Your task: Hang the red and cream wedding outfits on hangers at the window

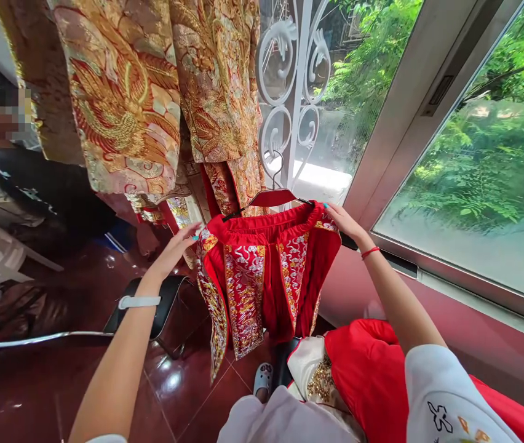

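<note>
A red embroidered skirt (246,283) with a gathered waistband and gold and silver panels hangs in front of me from a hanger (275,195) with a wire hook. My left hand (176,249) is at the left end of the waistband, its fingertips closed on the edge. At the opposite end, my right hand (347,223) pinches the waistband's corner. Fabric hides part of the fingers on both sides. The hanger's hook is up against a white scrollwork grille (299,92).
Gold embroidered garments (128,117) hang above to the left. Red fabric (368,363) and a white piece with gold (312,369) lie at lower right. A black chair (165,301) stands left. A person (35,178) sits farther left. A sliding window (469,178) is on the right.
</note>
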Tool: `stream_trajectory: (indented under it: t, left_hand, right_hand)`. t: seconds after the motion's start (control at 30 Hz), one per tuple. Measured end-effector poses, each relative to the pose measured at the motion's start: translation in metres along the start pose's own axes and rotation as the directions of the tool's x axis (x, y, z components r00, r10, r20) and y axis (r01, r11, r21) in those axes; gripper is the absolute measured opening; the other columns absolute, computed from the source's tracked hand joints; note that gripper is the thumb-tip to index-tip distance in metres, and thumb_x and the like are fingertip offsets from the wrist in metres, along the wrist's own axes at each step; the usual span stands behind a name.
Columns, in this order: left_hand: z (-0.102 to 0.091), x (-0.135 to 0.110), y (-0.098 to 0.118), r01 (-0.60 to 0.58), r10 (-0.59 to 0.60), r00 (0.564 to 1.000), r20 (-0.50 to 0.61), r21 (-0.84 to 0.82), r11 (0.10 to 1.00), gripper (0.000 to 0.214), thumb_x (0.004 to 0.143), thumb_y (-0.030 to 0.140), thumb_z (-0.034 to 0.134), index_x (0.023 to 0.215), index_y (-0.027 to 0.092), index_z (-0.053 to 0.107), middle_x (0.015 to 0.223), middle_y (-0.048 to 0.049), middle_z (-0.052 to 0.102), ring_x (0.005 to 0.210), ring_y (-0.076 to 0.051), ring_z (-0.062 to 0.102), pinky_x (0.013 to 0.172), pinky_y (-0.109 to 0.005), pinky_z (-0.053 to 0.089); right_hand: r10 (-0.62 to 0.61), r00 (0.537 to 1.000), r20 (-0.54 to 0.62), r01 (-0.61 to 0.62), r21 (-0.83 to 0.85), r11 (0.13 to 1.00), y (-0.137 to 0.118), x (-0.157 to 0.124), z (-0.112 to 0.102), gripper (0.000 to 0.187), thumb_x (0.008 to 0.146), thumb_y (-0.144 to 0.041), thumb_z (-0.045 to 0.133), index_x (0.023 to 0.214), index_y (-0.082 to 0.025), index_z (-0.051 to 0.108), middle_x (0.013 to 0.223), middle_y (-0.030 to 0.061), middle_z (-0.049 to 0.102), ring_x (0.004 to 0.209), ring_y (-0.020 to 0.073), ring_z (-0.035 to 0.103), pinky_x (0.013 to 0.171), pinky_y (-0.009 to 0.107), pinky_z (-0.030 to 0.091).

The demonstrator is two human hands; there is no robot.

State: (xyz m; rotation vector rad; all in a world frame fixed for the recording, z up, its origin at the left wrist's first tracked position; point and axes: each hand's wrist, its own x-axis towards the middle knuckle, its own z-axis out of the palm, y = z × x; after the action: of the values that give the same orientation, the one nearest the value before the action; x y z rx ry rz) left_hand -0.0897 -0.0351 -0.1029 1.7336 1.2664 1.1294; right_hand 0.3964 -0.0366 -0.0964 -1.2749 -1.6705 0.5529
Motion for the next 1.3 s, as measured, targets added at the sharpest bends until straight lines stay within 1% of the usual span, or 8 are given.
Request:
stream_trajectory:
  t: [0.1, 0.2, 0.4, 0.53, 0.67, 0.93, 1.07, 1.3]
  left_hand:
    - [0.020, 0.011, 0.043, -0.142, 0.196, 0.961, -0.194, 0.262, 0.955, 0.032, 0.081, 0.045, 0.054, 0.098, 0.021, 0.067, 0.103, -0.0071, 0.070, 0.103, -0.025, 0.064, 0.094, -0.036, 0.050]
    - [0.051, 0.018, 0.086, 0.015, 0.146, 0.954, -0.261, 0.529, 0.848, 0.023, 0.081, 0.043, 0.060, 0.088, 0.021, 0.062, 0.074, -0.0025, 0.059, 0.075, -0.023, 0.060, 0.073, -0.033, 0.046]
    - [0.086, 0.020, 0.103, 0.091, 0.122, 0.951, -0.285, 0.632, 0.769, 0.015, 0.078, 0.022, 0.059, 0.093, 0.022, 0.054, 0.066, -0.0015, 0.052, 0.062, -0.023, 0.053, 0.059, -0.029, 0.033]
    - [0.081, 0.027, 0.088, 0.019, 0.051, 0.966, -0.253, 0.267, 0.964, 0.011, 0.077, 0.018, 0.052, 0.086, 0.024, 0.050, 0.052, 0.0063, 0.039, 0.046, -0.016, 0.037, 0.051, -0.026, 0.026]
    - [0.086, 0.030, 0.091, -0.059, 0.041, 0.950, -0.309, -0.051, 0.997, 0.013, 0.077, 0.017, 0.049, 0.087, 0.024, 0.047, 0.051, 0.0091, 0.036, 0.042, -0.012, 0.031, 0.047, -0.024, 0.023]
    - [0.158, 0.007, 0.148, -0.252, 0.306, 0.851, -0.427, 0.178, 0.951, 0.014, 0.085, 0.014, 0.049, 0.094, 0.024, 0.051, 0.059, 0.0061, 0.042, 0.053, -0.014, 0.046, 0.059, -0.030, 0.037]
    - [0.184, -0.006, 0.124, -0.239, 0.280, 0.852, -0.442, 0.147, 0.960, 0.012, 0.088, 0.016, 0.046, 0.096, 0.024, 0.049, 0.064, 0.0039, 0.046, 0.059, -0.016, 0.052, 0.062, -0.029, 0.041]
    - [0.183, -0.019, 0.043, -0.144, 0.150, 0.949, -0.279, 0.041, 0.989, 0.022, 0.087, 0.017, 0.048, 0.108, 0.023, 0.046, 0.071, 0.0033, 0.052, 0.061, -0.017, 0.055, 0.062, -0.029, 0.044]
  right_hand:
    - [-0.019, 0.938, -0.346, -0.101, -0.324, 0.941, -0.020, -0.010, 0.039, 0.056, 0.089, -0.058, 0.056, 0.129, -0.020, 0.060, 0.130, 0.0174, 0.057, 0.122, 0.0339, 0.050, 0.106, 0.056, 0.041]
    - [-0.023, 0.842, -0.539, -0.315, -0.526, 0.790, -0.037, -0.019, 0.073, 0.063, 0.085, -0.052, 0.062, 0.137, -0.017, 0.053, 0.127, 0.0217, 0.052, 0.119, 0.0397, 0.045, 0.100, 0.062, 0.038]
    - [0.009, 0.871, -0.491, -0.354, -0.614, 0.705, -0.044, -0.020, 0.070, 0.057, 0.090, -0.020, 0.043, 0.147, -0.017, 0.048, 0.119, 0.0193, 0.055, 0.105, 0.0337, 0.052, 0.088, 0.047, 0.043]
    - [0.056, 0.906, -0.419, -0.317, -0.586, 0.746, -0.050, -0.004, 0.046, 0.052, 0.094, -0.013, 0.030, 0.135, -0.016, 0.061, 0.109, 0.0153, 0.060, 0.086, 0.0248, 0.056, 0.075, 0.035, 0.042]
    - [0.000, 0.944, -0.330, -0.204, -0.584, 0.786, -0.060, 0.018, 0.041, 0.046, 0.096, -0.014, 0.030, 0.111, -0.015, 0.074, 0.100, 0.0117, 0.065, 0.086, 0.0222, 0.057, 0.081, 0.034, 0.042]
    - [-0.168, 0.949, -0.267, 0.015, -0.492, 0.870, -0.047, 0.013, 0.046, 0.047, 0.093, -0.015, 0.032, 0.108, -0.017, 0.076, 0.091, 0.0104, 0.066, 0.088, 0.0255, 0.061, 0.084, 0.035, 0.047]
    - [-0.200, 0.952, -0.233, 0.063, -0.488, 0.871, -0.038, 0.000, 0.042, 0.051, 0.090, -0.014, 0.034, 0.128, -0.020, 0.068, 0.101, 0.0104, 0.066, 0.094, 0.0263, 0.061, 0.087, 0.038, 0.049]
    - [-0.225, 0.953, -0.204, 0.079, -0.546, 0.834, -0.029, -0.027, 0.055, 0.062, 0.087, -0.019, 0.045, 0.149, -0.019, 0.044, 0.132, 0.0157, 0.058, 0.122, 0.0330, 0.051, 0.103, 0.051, 0.043]
